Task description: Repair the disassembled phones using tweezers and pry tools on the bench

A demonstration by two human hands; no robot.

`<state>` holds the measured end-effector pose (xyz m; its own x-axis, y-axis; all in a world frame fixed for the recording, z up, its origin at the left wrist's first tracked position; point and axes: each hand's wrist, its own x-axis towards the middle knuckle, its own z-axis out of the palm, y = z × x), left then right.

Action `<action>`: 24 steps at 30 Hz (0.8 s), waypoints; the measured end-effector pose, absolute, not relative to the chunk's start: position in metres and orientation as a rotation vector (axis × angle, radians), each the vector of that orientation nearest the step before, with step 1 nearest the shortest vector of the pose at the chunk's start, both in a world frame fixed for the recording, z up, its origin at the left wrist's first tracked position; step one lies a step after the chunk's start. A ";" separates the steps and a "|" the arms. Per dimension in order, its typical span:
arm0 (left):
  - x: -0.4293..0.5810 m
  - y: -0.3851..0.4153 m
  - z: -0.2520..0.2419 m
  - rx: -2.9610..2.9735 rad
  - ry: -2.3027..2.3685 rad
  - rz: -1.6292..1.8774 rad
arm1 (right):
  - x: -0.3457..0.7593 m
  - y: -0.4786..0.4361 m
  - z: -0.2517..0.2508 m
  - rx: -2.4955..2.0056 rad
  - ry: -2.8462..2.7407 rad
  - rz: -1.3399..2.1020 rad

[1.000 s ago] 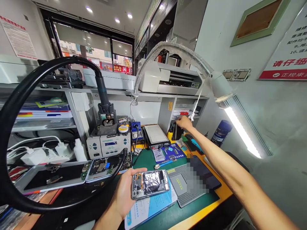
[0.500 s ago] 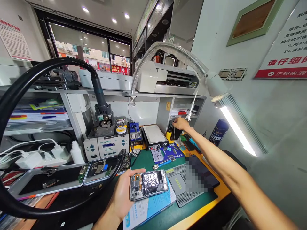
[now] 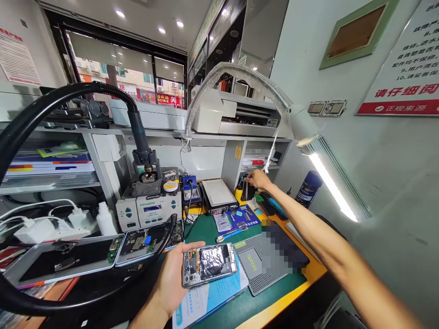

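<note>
My left hand [image 3: 173,274] is closed on the end of an opened smartphone [image 3: 211,266], its inside facing up, with a black battery and camera lenses showing. The phone is held just above a blue and white box [image 3: 209,301]. At the back right, my right hand [image 3: 257,179] reaches out with its fingers pinched at the top of a dark holder [image 3: 248,192]. A thin metallic strip stands by those fingertips. What they grip is too small to make out. A yellow bottle [image 3: 239,192] stands just left of that holder.
A hot-air station [image 3: 149,210] stands at the back left, its black hose looping over the left side. Trays [image 3: 120,260] of phone parts lie before it. A blue-handled tool [image 3: 231,234] and a grey perforated mat [image 3: 255,269] lie on the green mat. A lit lamp [image 3: 332,187] hangs at right.
The whole view has shifted slightly. My left hand keeps hold of the phone, and my right hand stays at the dark holder with its fingers pinched.
</note>
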<state>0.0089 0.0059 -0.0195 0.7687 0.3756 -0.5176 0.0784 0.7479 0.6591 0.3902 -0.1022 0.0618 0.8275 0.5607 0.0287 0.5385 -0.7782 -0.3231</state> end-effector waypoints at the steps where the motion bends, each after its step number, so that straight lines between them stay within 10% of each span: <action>1: 0.009 0.005 -0.019 0.717 0.686 0.179 | 0.390 -0.101 0.062 -2.689 -0.823 0.079; 24: 0.008 0.006 -0.023 0.701 0.683 0.186 | 0.404 -0.132 0.076 -2.477 -0.701 -0.051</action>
